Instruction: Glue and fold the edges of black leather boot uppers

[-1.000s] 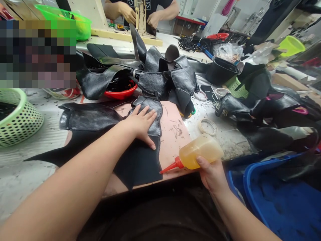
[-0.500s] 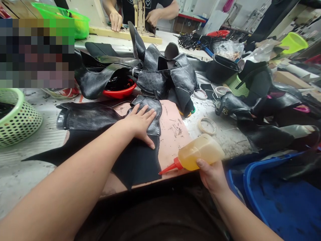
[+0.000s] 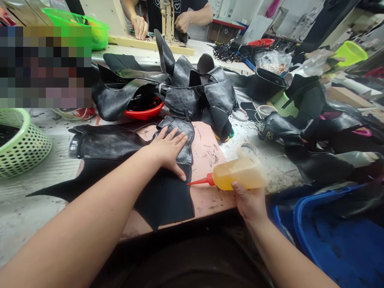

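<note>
My left hand point(image 3: 168, 151) lies flat with fingers spread on a black leather piece point(image 3: 108, 140), pressing it down; part of the leather is hidden under the hand and forearm. A matte black lining point(image 3: 168, 200) stretches from the leather toward me. In my right hand point(image 3: 250, 200) is a squeeze bottle point(image 3: 237, 175) of yellowish liquid, tilted almost level. Its red nozzle point(image 3: 199, 181) points left, with the tip at the lining's right edge, just below my left thumb. Beneath the work lies a pink board point(image 3: 207, 156) with dark smears.
Beyond the board are piled black leather pieces point(image 3: 186, 96) and a red bowl point(image 3: 144, 114). A tape roll point(image 3: 249, 150) lies behind the bottle. A green basket point(image 3: 33, 146) stands left, a blue bin point(image 3: 300, 212) right. Across the table, a person's hands point(image 3: 140, 27) are beside a machine.
My right hand has moved the bottle up and away from me, so the nozzle tip has travelled along the lining's right edge toward my left thumb. My left hand stays in place.
</note>
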Demonstrator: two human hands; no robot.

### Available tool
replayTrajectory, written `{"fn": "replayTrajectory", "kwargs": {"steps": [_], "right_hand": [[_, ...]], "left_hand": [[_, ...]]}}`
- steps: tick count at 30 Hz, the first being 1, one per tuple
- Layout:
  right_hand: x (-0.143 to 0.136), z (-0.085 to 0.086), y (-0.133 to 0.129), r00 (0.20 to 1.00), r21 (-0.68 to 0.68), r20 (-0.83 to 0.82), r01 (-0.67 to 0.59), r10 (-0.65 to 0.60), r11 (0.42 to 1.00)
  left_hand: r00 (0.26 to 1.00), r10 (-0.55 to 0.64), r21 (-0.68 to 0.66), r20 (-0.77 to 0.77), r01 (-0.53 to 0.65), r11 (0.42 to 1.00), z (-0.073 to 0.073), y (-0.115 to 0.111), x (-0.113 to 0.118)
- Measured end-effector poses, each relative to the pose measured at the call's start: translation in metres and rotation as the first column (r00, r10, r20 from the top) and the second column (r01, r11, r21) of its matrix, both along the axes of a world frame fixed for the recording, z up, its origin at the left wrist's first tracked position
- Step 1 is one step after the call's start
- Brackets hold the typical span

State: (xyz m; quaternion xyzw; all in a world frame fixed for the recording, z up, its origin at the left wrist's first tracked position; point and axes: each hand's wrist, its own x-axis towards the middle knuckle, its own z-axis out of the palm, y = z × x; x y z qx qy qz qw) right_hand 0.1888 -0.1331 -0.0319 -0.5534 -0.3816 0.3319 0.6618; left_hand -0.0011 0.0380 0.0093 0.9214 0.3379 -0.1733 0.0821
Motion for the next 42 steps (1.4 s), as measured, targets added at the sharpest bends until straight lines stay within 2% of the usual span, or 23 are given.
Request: {"fn": "replayTrajectory", "kwargs": {"steps": [15, 22, 27, 29, 32, 33, 35, 37, 39, 42], "right_hand": [[-0.009, 0.005, 0.018, 0.994, 0.029, -0.030, 0.104, -0.103, 0.994], [-0.006, 0.005, 0.001, 0.997, -0.061, -0.064, 0.048, -0.052, 0.997], [-0.004, 0.014, -0.026, 0.961, -0.154, -0.276, -0.017, -0.026, 0.988], [0.000, 0.023, -0.035, 0.914, -0.215, -0.400, -0.025, -0.065, 0.976], [0.012, 0.042, -0.044, 0.807, -0.255, -0.564, 0.029, -0.173, 0.967], [0.018, 0.047, -0.045, 0.762, -0.243, -0.617, 0.050, -0.195, 0.969], [0.028, 0.057, -0.046, 0.673, -0.201, -0.713, 0.076, -0.199, 0.977], [0.033, 0.061, -0.045, 0.596, -0.170, -0.782, 0.077, -0.182, 0.982], [0.033, 0.061, -0.044, 0.538, -0.163, -0.826, 0.056, -0.168, 0.985], [0.025, 0.056, -0.045, 0.485, -0.140, -0.867, -0.016, -0.115, 0.990]], "left_hand": [[1.000, -0.003, 0.000, 0.013, 0.003, 1.000, -0.001, 0.000, -0.001], [1.000, -0.007, 0.005, 0.014, 0.007, 1.000, -0.002, 0.001, -0.002], [1.000, -0.002, 0.019, 0.004, 0.002, 1.000, 0.000, 0.000, 0.001], [1.000, 0.000, 0.051, -0.003, 0.000, 0.999, 0.007, -0.007, 0.003], [0.999, -0.006, 0.124, 0.037, 0.002, 0.992, 0.025, -0.025, -0.002], [0.997, 0.031, 0.137, 0.070, -0.041, 0.990, 0.032, -0.031, -0.006], [0.974, 0.180, 0.146, 0.137, -0.200, 0.969, 0.045, -0.039, -0.015], [0.912, 0.369, 0.147, 0.177, -0.395, 0.907, 0.053, -0.039, -0.023], [0.845, 0.501, 0.145, 0.186, -0.528, 0.837, 0.055, -0.033, -0.025], [0.748, 0.634, 0.094, 0.196, -0.658, 0.748, 0.050, -0.023, -0.022]]}}
